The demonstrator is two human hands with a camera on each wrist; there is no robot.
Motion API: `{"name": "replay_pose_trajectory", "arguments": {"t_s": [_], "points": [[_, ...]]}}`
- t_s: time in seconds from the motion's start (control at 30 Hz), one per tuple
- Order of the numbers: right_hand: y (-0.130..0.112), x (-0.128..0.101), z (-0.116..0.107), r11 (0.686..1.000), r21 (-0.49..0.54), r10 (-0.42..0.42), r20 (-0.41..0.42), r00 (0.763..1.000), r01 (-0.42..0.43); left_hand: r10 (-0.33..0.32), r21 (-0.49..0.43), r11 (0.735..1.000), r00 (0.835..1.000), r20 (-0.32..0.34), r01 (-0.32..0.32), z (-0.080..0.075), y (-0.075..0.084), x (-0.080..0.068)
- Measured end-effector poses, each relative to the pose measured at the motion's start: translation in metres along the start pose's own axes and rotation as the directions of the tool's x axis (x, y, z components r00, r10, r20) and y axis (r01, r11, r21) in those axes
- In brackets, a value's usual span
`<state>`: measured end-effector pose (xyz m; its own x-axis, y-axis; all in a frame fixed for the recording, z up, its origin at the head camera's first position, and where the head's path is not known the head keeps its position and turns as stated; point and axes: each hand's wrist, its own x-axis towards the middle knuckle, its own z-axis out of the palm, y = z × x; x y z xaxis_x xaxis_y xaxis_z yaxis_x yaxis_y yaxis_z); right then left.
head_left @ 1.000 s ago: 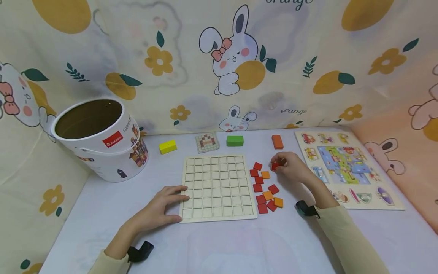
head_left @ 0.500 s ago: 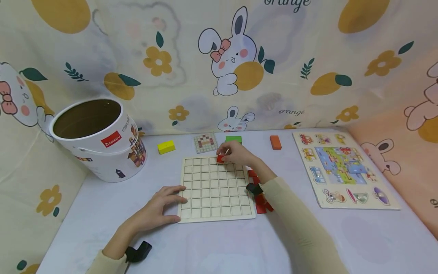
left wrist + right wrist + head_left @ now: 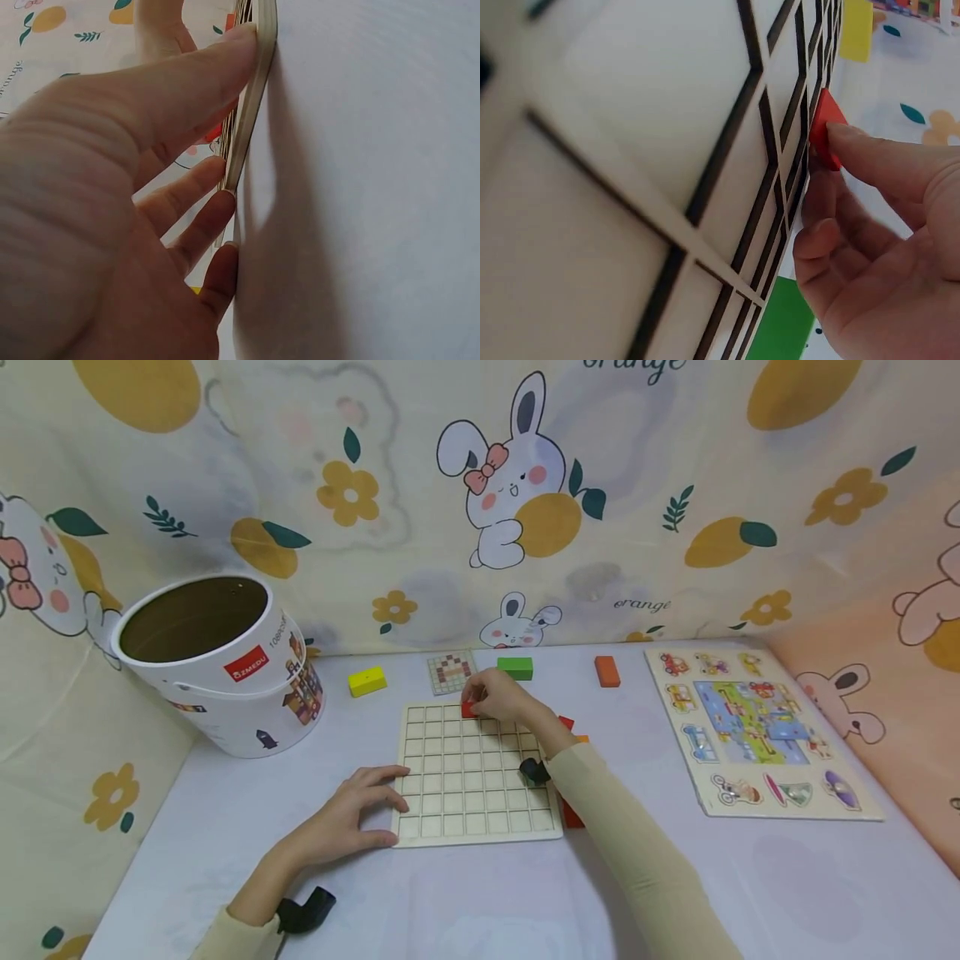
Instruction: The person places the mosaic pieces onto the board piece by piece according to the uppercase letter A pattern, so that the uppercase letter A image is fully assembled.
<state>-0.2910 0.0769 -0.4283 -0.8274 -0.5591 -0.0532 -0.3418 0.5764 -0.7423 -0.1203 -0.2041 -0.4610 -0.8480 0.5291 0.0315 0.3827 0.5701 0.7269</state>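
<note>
A pale wooden grid board (image 3: 472,777) lies flat on the table. My right hand (image 3: 498,696) is over its far edge, pinching a red square tile (image 3: 827,129) between thumb and fingers. The tile is at a cell of the far row, tilted in the right wrist view. On the board's left edge rests my left hand (image 3: 348,814), fingers spread and fairly straight; in the left wrist view the thumb and fingertips touch the rim. Red tiles (image 3: 573,815) beside the board's right edge are mostly hidden by the right forearm.
Behind the board stand a patterned card (image 3: 448,672), a yellow block (image 3: 367,682), a green block (image 3: 515,668) and an orange block (image 3: 607,671). A white bucket (image 3: 225,714) stands at the left. A picture puzzle board (image 3: 750,777) lies at the right.
My right hand has carried the red tile from the pile at the right to the board's far edge, then slightly left. My left hand has stayed on the board's left edge.
</note>
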Motion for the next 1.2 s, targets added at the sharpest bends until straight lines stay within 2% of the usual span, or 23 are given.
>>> {"name": "replay_pose_trajectory", "arguments": {"t_s": [0.23, 0.37, 0.57, 0.83, 1.0, 1.2], "points": [[-0.003, -0.004, 0.000, 0.991, -0.131, -0.001, 0.012, 1.000, 0.003, 0.007, 0.007, 1.000, 1.000, 0.007, -0.007, -0.002, 0.000, 0.000], [-0.006, -0.012, -0.008, 0.982, -0.190, -0.003, 0.026, 1.000, 0.007, 0.002, 0.013, 1.000, 1.000, 0.016, -0.002, -0.002, -0.003, 0.000], [0.006, -0.044, -0.037, 0.991, -0.128, 0.034, 0.028, 0.999, -0.030, -0.005, 0.012, 1.000, 1.000, 0.022, 0.004, -0.001, -0.003, 0.000], [0.054, -0.095, -0.076, 0.988, -0.093, 0.126, 0.068, 0.990, -0.119, -0.009, 0.015, 1.000, 0.999, 0.036, 0.009, -0.002, -0.001, 0.002], [0.074, -0.106, -0.082, 0.994, -0.071, 0.096, 0.103, 0.990, -0.089, -0.022, 0.025, 0.999, 0.999, 0.033, 0.022, -0.002, -0.001, 0.001], [0.078, -0.105, -0.079, 0.994, -0.078, 0.085, 0.084, 0.993, -0.078, -0.024, 0.026, 0.999, 0.999, 0.034, 0.023, -0.002, -0.002, 0.002]]}}
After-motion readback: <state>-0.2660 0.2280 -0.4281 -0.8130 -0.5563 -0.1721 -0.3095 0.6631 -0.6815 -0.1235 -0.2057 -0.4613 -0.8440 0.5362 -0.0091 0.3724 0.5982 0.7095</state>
